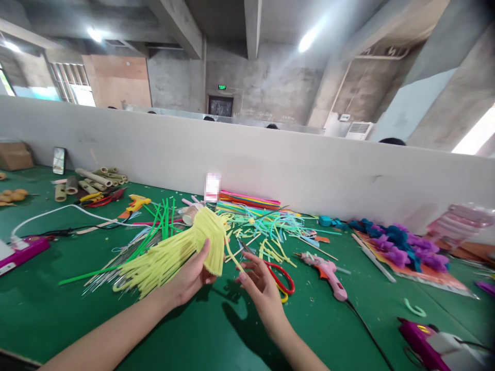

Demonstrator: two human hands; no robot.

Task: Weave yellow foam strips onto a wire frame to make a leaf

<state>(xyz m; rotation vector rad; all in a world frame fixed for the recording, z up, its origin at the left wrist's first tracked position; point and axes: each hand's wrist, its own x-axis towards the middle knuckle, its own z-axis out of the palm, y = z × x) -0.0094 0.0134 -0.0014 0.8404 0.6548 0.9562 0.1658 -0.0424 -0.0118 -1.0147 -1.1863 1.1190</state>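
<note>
A thick bundle of pale yellow pipe cleaners [166, 263], bent over at its upper end, is in my left hand [197, 273], whose fingers close round it from below. From the bent end one yellow strand [233, 255] hangs down to the right. Its tip meets the thumb and fingertips of my right hand [261, 281], which pinch it. Just behind that hand are scissors [285, 282] with red and yellow handles, partly hidden by my fingers. Short yellow pieces [276, 251] lie scattered beyond them.
A pink glue gun [328, 273] lies to the right, its cord running forward. A yellow glue gun [137, 202] and bamboo pieces [95, 179] are at back left. Purple and teal fuzzy flowers [402, 245] sit at right. Power strips [27, 253] stand near both sides. A low partition [247, 154] bounds the table.
</note>
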